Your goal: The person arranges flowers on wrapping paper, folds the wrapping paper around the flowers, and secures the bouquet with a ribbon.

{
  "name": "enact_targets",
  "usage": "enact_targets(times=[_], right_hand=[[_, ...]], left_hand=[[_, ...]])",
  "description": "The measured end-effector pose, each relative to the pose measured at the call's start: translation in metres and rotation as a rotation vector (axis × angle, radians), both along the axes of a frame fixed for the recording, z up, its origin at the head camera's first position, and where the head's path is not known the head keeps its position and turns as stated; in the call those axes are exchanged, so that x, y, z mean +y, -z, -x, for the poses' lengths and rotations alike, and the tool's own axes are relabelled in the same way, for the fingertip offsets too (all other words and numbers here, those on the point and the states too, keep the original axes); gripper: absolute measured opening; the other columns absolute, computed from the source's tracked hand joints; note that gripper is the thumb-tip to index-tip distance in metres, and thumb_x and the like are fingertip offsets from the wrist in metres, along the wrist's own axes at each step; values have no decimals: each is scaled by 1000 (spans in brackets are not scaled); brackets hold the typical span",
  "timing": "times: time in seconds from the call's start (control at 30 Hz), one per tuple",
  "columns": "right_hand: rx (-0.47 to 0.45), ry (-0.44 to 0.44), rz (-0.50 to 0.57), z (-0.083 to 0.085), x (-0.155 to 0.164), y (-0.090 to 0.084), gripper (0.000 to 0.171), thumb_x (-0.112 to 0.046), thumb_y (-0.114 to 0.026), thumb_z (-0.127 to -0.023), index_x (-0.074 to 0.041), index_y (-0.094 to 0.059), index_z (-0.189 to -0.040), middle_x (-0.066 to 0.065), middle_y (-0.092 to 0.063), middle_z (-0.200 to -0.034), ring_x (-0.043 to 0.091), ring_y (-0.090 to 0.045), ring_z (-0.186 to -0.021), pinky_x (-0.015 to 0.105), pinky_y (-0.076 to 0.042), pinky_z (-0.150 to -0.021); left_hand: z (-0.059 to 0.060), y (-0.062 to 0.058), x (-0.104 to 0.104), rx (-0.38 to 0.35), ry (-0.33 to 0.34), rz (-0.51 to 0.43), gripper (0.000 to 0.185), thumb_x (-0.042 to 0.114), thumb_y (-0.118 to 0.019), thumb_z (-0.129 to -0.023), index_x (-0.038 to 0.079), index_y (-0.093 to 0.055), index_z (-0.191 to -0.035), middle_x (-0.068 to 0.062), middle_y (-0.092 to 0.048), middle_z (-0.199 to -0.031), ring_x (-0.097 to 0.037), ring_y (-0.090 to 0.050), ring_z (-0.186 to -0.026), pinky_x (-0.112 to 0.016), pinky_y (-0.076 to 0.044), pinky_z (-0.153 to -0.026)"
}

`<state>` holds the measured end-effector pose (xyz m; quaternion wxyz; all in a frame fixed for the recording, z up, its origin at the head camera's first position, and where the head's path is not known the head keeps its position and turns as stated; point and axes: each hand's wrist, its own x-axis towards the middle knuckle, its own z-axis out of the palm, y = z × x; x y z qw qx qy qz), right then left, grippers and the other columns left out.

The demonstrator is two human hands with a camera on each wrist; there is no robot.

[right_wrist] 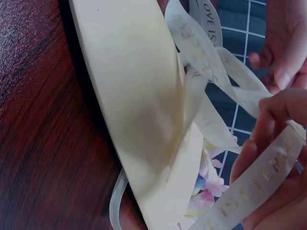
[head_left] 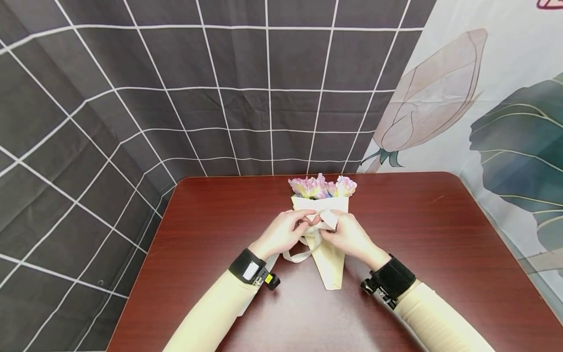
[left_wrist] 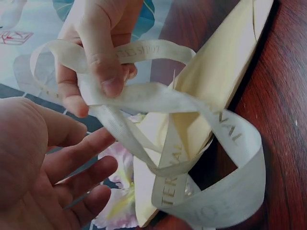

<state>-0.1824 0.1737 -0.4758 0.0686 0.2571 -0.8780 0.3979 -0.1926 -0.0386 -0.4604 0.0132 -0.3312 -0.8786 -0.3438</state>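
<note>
A cream paper cone point(head_left: 330, 264) holding pink and purple flowers point(head_left: 323, 187) lies on the dark red table point(head_left: 440, 234), tip toward me. A cream ribbon point(head_left: 296, 255) with gold lettering loops around its middle. My right hand point(head_left: 349, 237) pinches a loop of that ribbon point(left_wrist: 230, 191) between thumb and finger, seen as the right hand point(left_wrist: 96, 48) in the left wrist view. In the right wrist view the ribbon point(right_wrist: 254, 187) runs across the right hand's curled fingers point(right_wrist: 273, 143). My left hand point(left_wrist: 43, 163) sits beside the loop, fingers relaxed and holding nothing, close to the cone point(left_wrist: 216, 72).
A dark grid-patterned cloth point(head_left: 220, 98) hangs behind and left of the table. A floral printed cloth point(head_left: 484, 122) hangs at the right. Bare tabletop lies on both sides of the cone. Cameras are strapped to both wrists.
</note>
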Motion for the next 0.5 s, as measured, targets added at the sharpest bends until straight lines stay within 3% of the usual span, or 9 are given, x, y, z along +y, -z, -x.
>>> enact_targets(times=[0.13,0.23,0.4,0.5], right_hand=[[92,-5,37,3,0,3,26,-1,-70,-74,-24,-73,-87,-11,-64,-88,5,-56,-78,20,-44,-66],[135,3,67,4,0,3,18,-2,-72,-74,-19,-73,-80,-9,-61,-84,6,-56,-76,19,-43,-66],[154,1,94,4,-1,4,10,-8,-79,-74,-16,-74,-75,-8,-59,-83,9,-56,-77,18,-43,-67],[157,-5,118,5,-2,4,12,-8,-80,-73,-18,-75,-76,-8,-61,-84,9,-57,-79,17,-43,-68]], left_hand=[[4,3,6,-60,42,-52,41,6,-48,-95,14,-53,-135,4,-69,-93,-10,-62,-71,-18,-44,-61],[5,5,9,-83,64,-75,44,4,-47,-96,11,-47,-139,2,-70,-102,-8,-64,-79,-17,-44,-65],[6,6,11,-152,76,-102,52,4,-47,-96,15,-37,-146,-1,-69,-110,-6,-48,-59,-20,-37,-54],[6,7,11,-211,82,-120,57,5,-47,-96,20,-31,-149,0,-68,-114,-4,-53,-67,-19,-40,-59]])
